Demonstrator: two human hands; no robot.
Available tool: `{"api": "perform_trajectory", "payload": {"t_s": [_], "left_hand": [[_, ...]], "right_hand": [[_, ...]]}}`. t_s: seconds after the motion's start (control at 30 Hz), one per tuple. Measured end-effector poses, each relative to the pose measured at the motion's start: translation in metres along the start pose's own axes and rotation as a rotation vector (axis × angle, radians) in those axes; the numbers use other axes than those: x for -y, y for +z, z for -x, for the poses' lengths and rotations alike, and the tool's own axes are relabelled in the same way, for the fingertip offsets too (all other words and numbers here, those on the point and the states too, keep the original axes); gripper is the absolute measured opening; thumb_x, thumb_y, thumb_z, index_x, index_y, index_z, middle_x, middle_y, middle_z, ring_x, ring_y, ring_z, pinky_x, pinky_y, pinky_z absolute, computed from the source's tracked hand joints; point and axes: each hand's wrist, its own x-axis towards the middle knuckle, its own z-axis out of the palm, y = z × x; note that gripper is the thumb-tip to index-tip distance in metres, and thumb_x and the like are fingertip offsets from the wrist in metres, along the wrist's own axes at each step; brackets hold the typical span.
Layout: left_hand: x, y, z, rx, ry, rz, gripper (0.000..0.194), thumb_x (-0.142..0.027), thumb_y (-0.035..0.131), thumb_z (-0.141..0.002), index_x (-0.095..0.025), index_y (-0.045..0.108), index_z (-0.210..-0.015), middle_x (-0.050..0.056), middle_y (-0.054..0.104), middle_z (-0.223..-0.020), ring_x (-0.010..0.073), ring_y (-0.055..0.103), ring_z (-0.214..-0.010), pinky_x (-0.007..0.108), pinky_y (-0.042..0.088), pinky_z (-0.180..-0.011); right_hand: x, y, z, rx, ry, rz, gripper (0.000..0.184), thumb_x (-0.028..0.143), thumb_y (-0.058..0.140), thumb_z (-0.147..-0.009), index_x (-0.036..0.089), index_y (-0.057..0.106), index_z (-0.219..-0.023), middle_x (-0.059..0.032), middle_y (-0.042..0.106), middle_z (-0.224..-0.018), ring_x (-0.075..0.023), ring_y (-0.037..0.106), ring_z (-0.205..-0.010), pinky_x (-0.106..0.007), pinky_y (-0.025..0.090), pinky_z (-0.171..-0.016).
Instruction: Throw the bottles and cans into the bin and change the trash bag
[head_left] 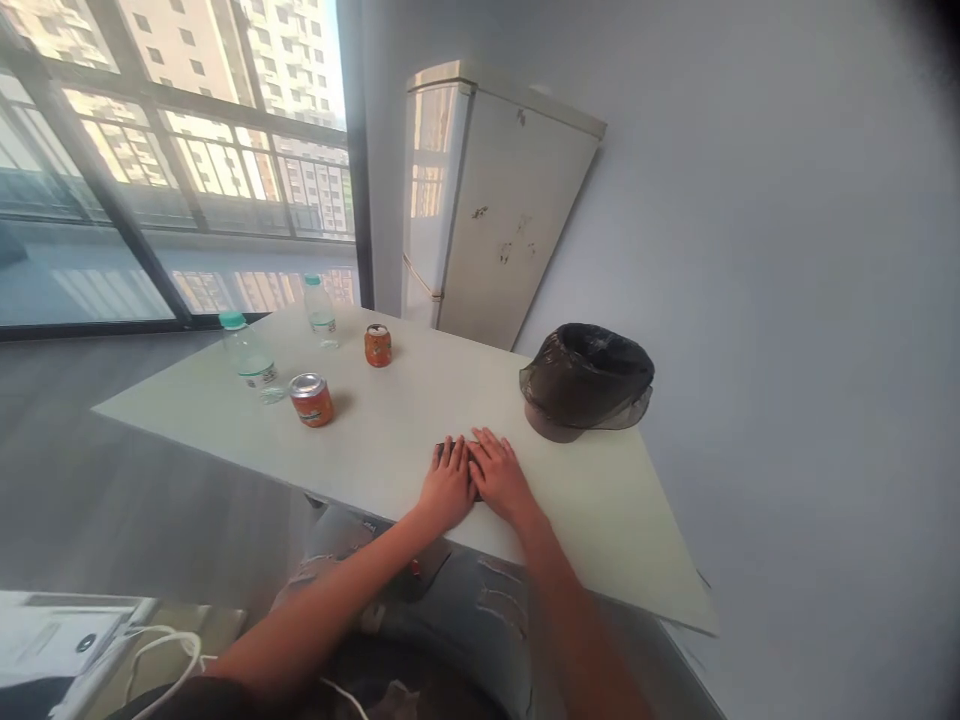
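Observation:
My left hand (448,487) and my right hand (498,476) lie flat, side by side, near the front edge of a pale table (397,430). Both palms face down with the fingers stretched forward. Under them is a thin dark flat object (478,496), mostly covered, so its kind cannot be made out. To the right of my right hand stands a small bin (589,385) lined with a black plastic bag folded over its rim. Left of my hands, an orange drink can (311,402) stands upright, and a second orange can (378,346) is farther back.
Two clear plastic bottles with teal caps, a nearer bottle (251,360) and a farther bottle (320,315), stand on the table's left part. Behind the table is a white fridge (510,200) against a grey wall (765,300). White cables (169,640) hang at lower left.

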Motion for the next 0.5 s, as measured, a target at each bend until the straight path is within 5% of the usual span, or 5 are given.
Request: {"api": "perform_trajectory", "payload": {"t_s": [0.07, 0.2, 0.4, 0.5], "left_hand": [[0.007, -0.004, 0.007, -0.008, -0.028, -0.007, 0.064, -0.035, 0.038, -0.106, -0.006, 0.039, -0.163, 0.018, 0.031, -0.171, 0.0386, 0.023, -0.161, 0.059, 0.022, -0.131], [0.03, -0.015, 0.029, -0.021, -0.061, -0.032, 0.063, -0.039, 0.036, -0.108, -0.011, 0.038, -0.164, 0.015, 0.03, -0.172, 0.0381, 0.023, -0.161, 0.066, 0.02, -0.129], [0.056, -0.03, 0.032, -0.007, 0.06, 0.05, 0.06, -0.031, 0.044, -0.105, -0.008, 0.043, -0.16, 0.017, 0.032, -0.172, 0.0378, 0.027, -0.16, 0.056, 0.03, -0.128], [0.057, -0.051, 0.034, -0.192, 0.014, 0.085, 0.055, -0.024, 0.045, -0.103, -0.011, 0.048, -0.157, 0.016, 0.029, -0.173, 0.0403, 0.022, -0.161, 0.062, 0.03, -0.126]], "right_hand": [[-0.002, 0.007, 0.002, 0.125, 0.042, 0.029, 0.05, 0.028, 0.034, -0.109, 0.023, 0.053, -0.155, -0.0094, 0.046, -0.164, -0.0249, 0.037, -0.155, -0.056, 0.026, -0.128], [-0.004, 0.02, 0.009, 0.16, 0.094, 0.085, 0.052, 0.033, 0.03, -0.112, 0.025, 0.044, -0.162, -0.0083, 0.037, -0.169, -0.0256, 0.033, -0.157, -0.062, 0.018, -0.128], [0.003, 0.029, 0.01, 0.185, 0.076, 0.153, 0.056, 0.03, 0.03, -0.11, 0.02, 0.039, -0.164, -0.0091, 0.03, -0.172, -0.0274, 0.027, -0.16, -0.059, 0.02, -0.129], [0.024, 0.036, 0.005, 0.133, 0.175, 0.161, 0.056, 0.028, 0.027, -0.11, 0.017, 0.042, -0.162, -0.0107, 0.032, -0.171, -0.0289, 0.028, -0.159, -0.06, 0.019, -0.129]]}}
